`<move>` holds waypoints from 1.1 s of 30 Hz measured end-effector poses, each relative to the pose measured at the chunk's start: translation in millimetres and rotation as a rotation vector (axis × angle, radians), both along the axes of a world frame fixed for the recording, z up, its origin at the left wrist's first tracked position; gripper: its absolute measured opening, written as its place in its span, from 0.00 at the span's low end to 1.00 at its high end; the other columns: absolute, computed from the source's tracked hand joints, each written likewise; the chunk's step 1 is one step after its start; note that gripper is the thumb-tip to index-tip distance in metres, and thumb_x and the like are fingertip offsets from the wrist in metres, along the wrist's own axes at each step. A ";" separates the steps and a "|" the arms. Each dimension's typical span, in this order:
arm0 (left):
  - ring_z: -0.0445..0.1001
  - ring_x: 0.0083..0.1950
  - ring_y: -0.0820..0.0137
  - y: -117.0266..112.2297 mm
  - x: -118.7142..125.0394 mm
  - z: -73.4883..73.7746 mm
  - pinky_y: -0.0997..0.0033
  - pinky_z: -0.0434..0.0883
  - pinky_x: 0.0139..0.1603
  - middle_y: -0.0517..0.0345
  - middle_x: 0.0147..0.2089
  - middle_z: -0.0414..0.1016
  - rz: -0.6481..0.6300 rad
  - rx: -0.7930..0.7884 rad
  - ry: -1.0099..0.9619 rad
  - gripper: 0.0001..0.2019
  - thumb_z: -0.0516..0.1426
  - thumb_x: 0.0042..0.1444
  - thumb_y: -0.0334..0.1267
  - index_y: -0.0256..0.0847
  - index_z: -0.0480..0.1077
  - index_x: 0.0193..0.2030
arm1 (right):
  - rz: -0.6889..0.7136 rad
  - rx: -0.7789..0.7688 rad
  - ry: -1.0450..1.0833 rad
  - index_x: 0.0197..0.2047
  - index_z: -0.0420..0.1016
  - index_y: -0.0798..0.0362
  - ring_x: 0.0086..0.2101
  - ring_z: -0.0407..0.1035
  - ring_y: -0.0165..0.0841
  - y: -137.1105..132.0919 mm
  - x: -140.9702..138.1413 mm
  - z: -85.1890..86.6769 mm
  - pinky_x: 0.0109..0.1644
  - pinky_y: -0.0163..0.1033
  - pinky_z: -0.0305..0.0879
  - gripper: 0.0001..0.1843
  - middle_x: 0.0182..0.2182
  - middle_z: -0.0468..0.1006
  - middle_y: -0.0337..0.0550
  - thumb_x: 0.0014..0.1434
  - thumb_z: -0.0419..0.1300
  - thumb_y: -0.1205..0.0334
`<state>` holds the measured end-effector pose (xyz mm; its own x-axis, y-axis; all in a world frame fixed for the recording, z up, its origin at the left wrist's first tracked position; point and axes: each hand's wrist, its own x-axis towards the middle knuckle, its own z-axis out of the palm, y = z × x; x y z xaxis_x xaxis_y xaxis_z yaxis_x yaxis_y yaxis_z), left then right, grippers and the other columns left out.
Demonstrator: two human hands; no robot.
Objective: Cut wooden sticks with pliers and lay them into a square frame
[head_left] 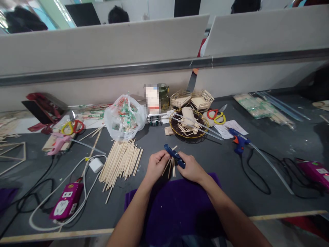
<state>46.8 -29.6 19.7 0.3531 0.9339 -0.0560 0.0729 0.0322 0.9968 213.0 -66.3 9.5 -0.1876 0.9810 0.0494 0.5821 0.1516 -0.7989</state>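
My right hand (pixel 191 167) is closed around a dark blue hand cutter (pixel 180 160), whose curved upper part reaches toward my left hand. The exact shape of its jaws is hard to make out. Thumb and fingers of my left hand (pixel 157 165) are pinched together on a thin wooden stick (pixel 174 148) at the tool. Several short wooden sticks (pixel 169 168) show just below and between the hands. To the left lies a large loose pile of pale wooden sticks (pixel 122 159). A purple cloth (pixel 177 202) covers my lap and the table edge.
Behind my hands stands a round basket (pixel 177 133) of small wooden pieces. A plastic bag (pixel 124 118) sits left of it. Glue guns, pink (pixel 58 144) and blue (pixel 239 140), lie at both sides with cords. A purple power strip (pixel 67 200) is at front left.
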 end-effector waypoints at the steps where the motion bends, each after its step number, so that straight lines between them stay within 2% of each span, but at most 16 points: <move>1: 0.63 0.30 0.72 0.2 0.0 -0.3 0.74 0.61 0.35 0.59 0.27 0.68 0.001 -0.002 -0.001 0.18 0.57 0.55 0.50 0.34 0.71 0.28 | 0.003 0.005 0.003 0.30 0.59 0.48 0.22 0.59 0.29 0.2 0.1 -0.9 0.28 0.32 0.52 0.06 0.20 0.62 0.32 0.49 0.53 0.68; 11: 0.61 0.29 0.73 3.4 1.2 1.0 0.75 0.60 0.32 0.60 0.24 0.64 0.005 0.041 0.023 0.19 0.57 0.54 0.52 0.36 0.68 0.25 | -0.007 0.044 0.011 0.30 0.61 0.49 0.22 0.59 0.29 2.3 -0.1 -3.4 0.28 0.32 0.52 0.06 0.21 0.64 0.33 0.48 0.53 0.69; 21: 0.64 0.31 0.71 6.3 -2.8 -9.6 0.74 0.62 0.36 0.60 0.26 0.66 0.025 0.179 0.116 0.17 0.54 0.57 0.48 0.36 0.68 0.25 | -0.002 0.051 -0.044 0.30 0.60 0.49 0.23 0.60 0.30 4.4 -1.0 -3.7 0.29 0.32 0.51 0.05 0.21 0.65 0.34 0.49 0.53 0.68; 33: 0.63 0.31 0.72 7.3 -3.2 -7.5 0.74 0.61 0.35 0.60 0.26 0.66 -0.006 0.132 0.089 0.17 0.54 0.56 0.48 0.36 0.69 0.26 | 0.002 0.046 -0.027 0.31 0.60 0.49 0.24 0.61 0.30 5.4 -0.9 -7.4 0.30 0.32 0.52 0.06 0.23 0.67 0.35 0.50 0.53 0.69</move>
<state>43.7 -22.3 12.2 0.3579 0.9331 0.0355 0.1605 -0.0989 0.9821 212.1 -60.9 2.1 -0.1916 0.9774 0.0898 0.6026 0.1894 -0.7752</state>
